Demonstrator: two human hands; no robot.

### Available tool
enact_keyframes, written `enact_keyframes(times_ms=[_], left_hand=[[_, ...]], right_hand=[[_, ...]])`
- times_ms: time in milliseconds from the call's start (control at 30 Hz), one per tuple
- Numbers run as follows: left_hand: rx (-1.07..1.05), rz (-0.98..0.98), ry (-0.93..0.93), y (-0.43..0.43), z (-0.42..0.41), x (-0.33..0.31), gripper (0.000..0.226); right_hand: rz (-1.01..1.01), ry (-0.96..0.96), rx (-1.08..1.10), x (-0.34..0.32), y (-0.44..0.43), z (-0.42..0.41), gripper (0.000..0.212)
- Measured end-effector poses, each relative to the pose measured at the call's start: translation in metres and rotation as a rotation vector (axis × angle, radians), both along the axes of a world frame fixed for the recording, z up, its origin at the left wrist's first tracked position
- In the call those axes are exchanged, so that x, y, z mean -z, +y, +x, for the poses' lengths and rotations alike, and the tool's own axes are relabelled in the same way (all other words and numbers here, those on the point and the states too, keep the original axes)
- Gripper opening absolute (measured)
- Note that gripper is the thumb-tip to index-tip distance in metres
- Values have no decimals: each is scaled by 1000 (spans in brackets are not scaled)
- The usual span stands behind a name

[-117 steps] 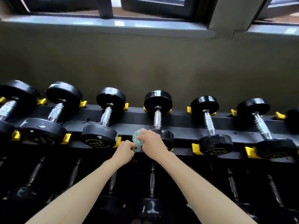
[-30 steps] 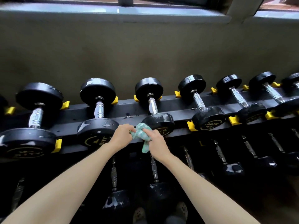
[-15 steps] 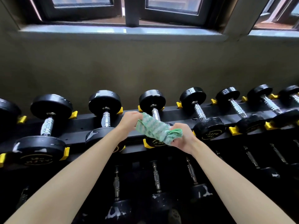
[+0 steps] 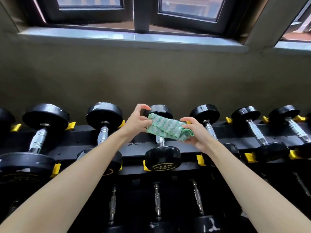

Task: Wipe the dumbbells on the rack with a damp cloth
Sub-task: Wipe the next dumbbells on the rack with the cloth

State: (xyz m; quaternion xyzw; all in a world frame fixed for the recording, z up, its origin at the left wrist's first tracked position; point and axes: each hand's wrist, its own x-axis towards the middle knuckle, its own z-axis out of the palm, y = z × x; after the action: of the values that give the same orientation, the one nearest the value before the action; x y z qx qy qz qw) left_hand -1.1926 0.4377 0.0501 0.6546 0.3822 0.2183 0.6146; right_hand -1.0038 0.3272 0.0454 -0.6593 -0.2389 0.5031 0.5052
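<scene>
A green and white cloth is stretched between both hands, held in the air above the middle dumbbell of the top row. My left hand pinches the cloth's left end with thumb and fingers. My right hand grips its bunched right end. The black dumbbells with chrome handles lie side by side on the black rack, in yellow cradles. The cloth hides part of the middle dumbbell's handle and far head.
More dumbbells fill the top row to the left and to the right. A lower row of dumbbells sits in shadow beneath. Behind the rack rises a plain wall with a window sill.
The balled cloth has been pulled out into a strip between both hands and lifted from the near dumbbell head to above the handle. The view has tilted up.
</scene>
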Motion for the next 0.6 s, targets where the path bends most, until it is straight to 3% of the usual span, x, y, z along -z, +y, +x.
enact_keyframes(times_ms=[200, 333, 400, 600], left_hand=[[-23, 255, 310, 22, 30, 20, 35], [-97, 289, 387, 31, 46, 41, 11], [-157, 309, 408, 35, 53, 54, 9], [-297, 110, 447, 54, 63, 101, 10]], right_hand=[[44, -287, -93, 13, 44, 23, 33], [-1, -446, -163, 38, 68, 34, 6], [-32, -545, -193, 56, 75, 34, 9], [-7, -446, -85, 95, 94, 23, 20]])
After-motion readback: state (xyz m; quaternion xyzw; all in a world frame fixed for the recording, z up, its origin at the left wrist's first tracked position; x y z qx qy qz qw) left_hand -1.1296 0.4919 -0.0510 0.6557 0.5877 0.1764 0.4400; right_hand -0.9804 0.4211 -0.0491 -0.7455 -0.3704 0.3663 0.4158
